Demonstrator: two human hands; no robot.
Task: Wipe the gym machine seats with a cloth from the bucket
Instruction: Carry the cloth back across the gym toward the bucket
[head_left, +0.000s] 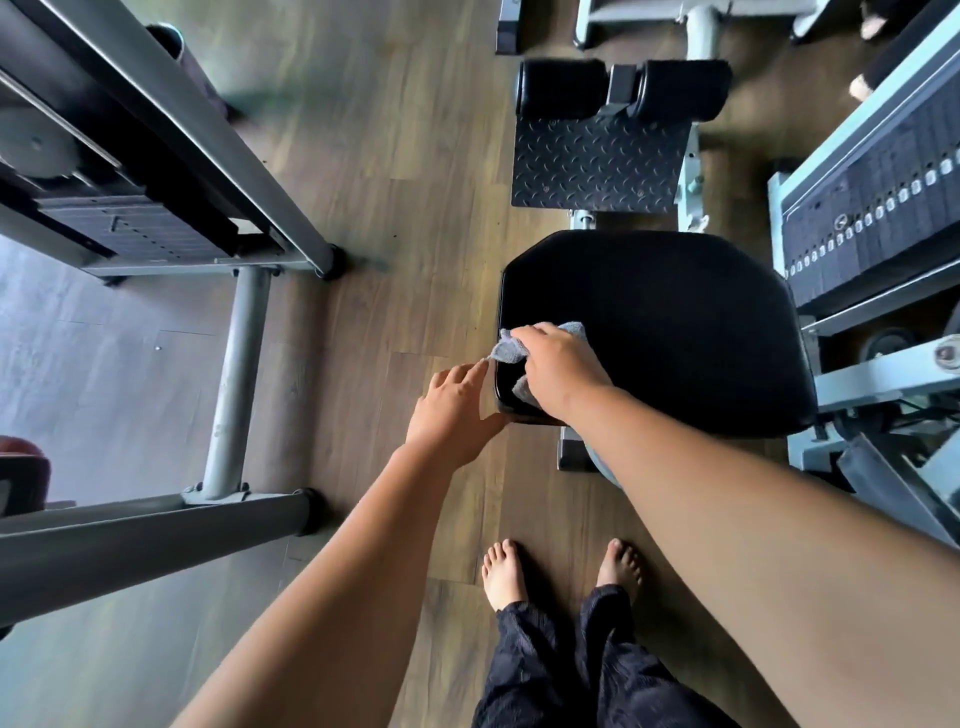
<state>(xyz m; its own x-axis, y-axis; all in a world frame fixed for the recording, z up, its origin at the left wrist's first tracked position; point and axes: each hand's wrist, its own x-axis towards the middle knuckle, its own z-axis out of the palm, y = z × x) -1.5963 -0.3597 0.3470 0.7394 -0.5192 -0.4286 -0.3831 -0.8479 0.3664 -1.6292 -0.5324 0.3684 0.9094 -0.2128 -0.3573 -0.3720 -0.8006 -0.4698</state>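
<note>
A black padded gym machine seat (670, 332) fills the middle right of the head view. My right hand (558, 371) presses a small grey cloth (509, 349) onto the seat's near left corner, and the cloth bunches out from under the fingers. My left hand (452, 410) rests against the seat's left edge just below the cloth, fingers spread, holding nothing. No bucket is in view.
A weight stack (872, 208) in a pale blue frame stands right of the seat. Black roller pads (623, 88) and a tread plate (597, 161) lie beyond it. A grey machine frame (234, 384) crosses the left side. My bare feet (561, 571) stand on the wooden floor.
</note>
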